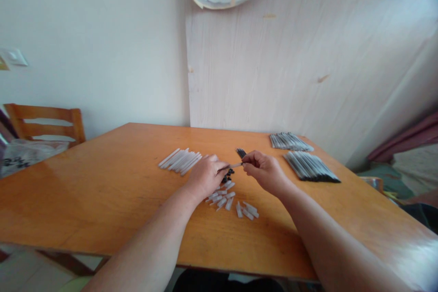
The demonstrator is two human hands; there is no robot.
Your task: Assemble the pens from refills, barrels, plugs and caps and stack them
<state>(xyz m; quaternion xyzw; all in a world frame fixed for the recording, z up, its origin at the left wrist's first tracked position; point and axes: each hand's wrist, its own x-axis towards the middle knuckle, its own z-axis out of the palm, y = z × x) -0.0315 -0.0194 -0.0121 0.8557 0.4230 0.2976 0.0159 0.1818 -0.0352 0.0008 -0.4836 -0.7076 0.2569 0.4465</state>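
Over the middle of the table, my left hand [206,176] is closed around one end of a thin, pale pen barrel [234,165]. The fingertips of my right hand [265,169] pinch a small dark piece [243,163] at the barrel's other end; whether it is seated inside cannot be made out. Under my hands lie small black plugs [226,177], partly hidden. Nearer me are several short translucent white caps [222,197]. White empty barrels [180,160] lie in a row left of my left hand. Thin dark refills [241,152] show just behind my right hand.
Two flat rows of dark-filled pens [310,167] lie on the right of the wooden table [102,191]. A wall [232,77] closes the table's back. A wooden chair [48,121] with a plastic bag [30,150] on it stands at the left.
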